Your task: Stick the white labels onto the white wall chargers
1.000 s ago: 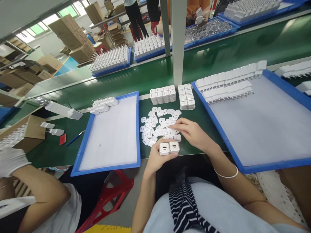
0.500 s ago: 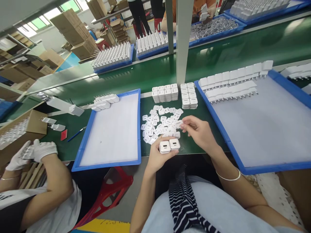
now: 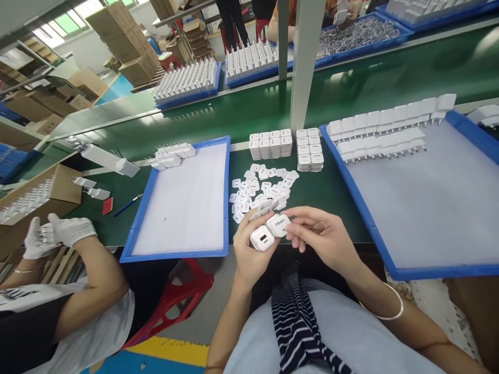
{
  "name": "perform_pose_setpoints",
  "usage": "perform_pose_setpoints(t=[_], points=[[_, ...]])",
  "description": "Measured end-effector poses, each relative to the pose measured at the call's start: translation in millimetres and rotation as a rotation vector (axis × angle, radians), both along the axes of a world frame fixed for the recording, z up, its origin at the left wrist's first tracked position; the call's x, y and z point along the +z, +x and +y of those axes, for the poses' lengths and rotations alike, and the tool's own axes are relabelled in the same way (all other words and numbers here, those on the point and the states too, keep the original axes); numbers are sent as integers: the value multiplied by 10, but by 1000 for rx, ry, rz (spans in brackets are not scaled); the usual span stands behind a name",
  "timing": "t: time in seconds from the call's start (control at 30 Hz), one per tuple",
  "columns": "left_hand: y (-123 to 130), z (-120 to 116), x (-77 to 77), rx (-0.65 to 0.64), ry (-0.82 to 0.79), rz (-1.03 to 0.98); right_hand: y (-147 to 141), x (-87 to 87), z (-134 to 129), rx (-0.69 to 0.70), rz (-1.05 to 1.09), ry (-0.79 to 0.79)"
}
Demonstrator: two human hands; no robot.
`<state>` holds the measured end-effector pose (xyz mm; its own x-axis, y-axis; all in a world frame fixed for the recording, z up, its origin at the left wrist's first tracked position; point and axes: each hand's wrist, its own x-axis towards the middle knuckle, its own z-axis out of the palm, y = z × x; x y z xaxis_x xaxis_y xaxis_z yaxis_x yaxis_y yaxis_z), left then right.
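Note:
My left hand is wrapped round white USB chargers. The left one shows its port face, with a dark USB slot and a smaller slot below. Between thumb and fingers, my right hand pinches a white printed cover plate against the end of the right charger, hiding its face. I cannot tell whether the plate is seated. More white parts stick up behind the left hand's fingers. Loose cover plates lie scattered on the green bench just beyond both hands.
Stacked cover plates and a second stack stand behind the scatter. Blue-rimmed trays flank me: the left tray and right tray hold chargers at their far ends. A metal post rises behind. At left, a co-worker's gloved hands hold small parts.
My right hand has brought a cover plate from above the scattered pile down to the right charger in my left hand. That charger's port face is now covered. The camera view has shifted slightly.

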<state>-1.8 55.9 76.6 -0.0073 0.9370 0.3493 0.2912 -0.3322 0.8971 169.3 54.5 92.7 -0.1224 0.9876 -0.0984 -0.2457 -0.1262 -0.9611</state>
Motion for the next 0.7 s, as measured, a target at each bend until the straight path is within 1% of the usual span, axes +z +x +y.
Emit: perform_pose_setpoints(t=[0.23,0.4,0.57,0.7], points=[[-20,-45,4,-4,71,73,-20,5,-7,-1,5,-6],[-20,-55,13,-21,108,84,-27,7,-23,3,-26,-10],[-28,-58,14,-13,171,142,-35,86,-6,-8,-12,-82],[-36,-51,27,-22,236,187,-25,106,13,22,33,-124]])
